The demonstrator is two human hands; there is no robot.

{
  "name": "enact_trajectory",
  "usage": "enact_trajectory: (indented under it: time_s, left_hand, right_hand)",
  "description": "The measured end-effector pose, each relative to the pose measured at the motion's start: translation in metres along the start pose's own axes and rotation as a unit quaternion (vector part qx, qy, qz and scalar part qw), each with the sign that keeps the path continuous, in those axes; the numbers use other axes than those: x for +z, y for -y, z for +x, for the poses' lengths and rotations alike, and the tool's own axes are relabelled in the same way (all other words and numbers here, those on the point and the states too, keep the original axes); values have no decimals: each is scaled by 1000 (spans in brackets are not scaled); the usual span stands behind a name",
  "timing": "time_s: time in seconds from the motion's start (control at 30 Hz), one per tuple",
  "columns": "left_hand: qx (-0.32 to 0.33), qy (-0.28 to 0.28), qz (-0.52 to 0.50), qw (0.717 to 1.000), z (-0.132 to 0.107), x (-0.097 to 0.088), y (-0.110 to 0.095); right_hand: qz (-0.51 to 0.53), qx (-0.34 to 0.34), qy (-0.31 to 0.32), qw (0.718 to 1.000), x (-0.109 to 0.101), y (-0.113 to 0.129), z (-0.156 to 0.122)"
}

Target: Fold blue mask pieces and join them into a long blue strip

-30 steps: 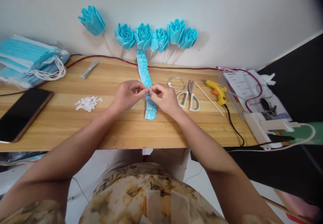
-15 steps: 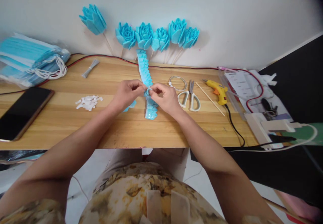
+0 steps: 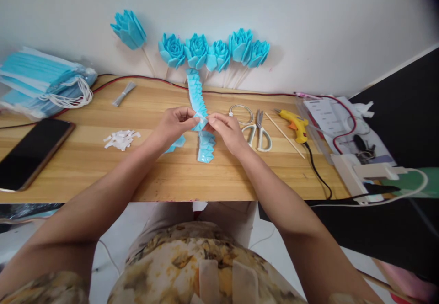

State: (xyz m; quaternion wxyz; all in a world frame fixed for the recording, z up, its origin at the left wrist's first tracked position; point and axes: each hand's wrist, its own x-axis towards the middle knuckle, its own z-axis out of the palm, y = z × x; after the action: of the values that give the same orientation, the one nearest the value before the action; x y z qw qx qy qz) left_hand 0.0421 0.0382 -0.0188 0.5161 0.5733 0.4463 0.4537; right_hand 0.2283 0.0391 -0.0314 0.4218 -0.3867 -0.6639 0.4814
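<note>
My left hand pinches a small blue fabric petal with a whitish patch on it, between thumb and index finger. From the other side, my right hand has its thumb and fingertips closed at the petal's right edge. Beneath and behind the hands runs a long row of overlapping folded blue petals on the table. The near part of that row shows below the held petal. A few loose blue pieces lie beside my left wrist, partly hidden by it.
White scraps, a phone and packed face masks lie left. Blue fabric flowers on sticks lean against the wall. Scissors, a wire ring, a stick and a yellow glue gun lie right.
The petal between my fingers has turned, so more of its blue face shows. My right fingertips have shifted slightly right, and the hands are a little farther apart.
</note>
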Motion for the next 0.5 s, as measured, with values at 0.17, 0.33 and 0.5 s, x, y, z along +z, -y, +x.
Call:
enact_trajectory:
  time_s: [0.17, 0.33, 0.5]
  left_hand:
    - [10, 15, -18, 1000, 0, 1, 2]
    - [5, 12, -86, 996, 2, -1, 10]
    - [-29, 15, -73, 997, 2, -4, 10]
  right_hand:
    - [-33, 9, -23, 999, 2, 3, 0]
    - [-15, -6, -53, 998, 1, -3, 2]
    - [11, 10, -59, 998, -2, -9, 4]
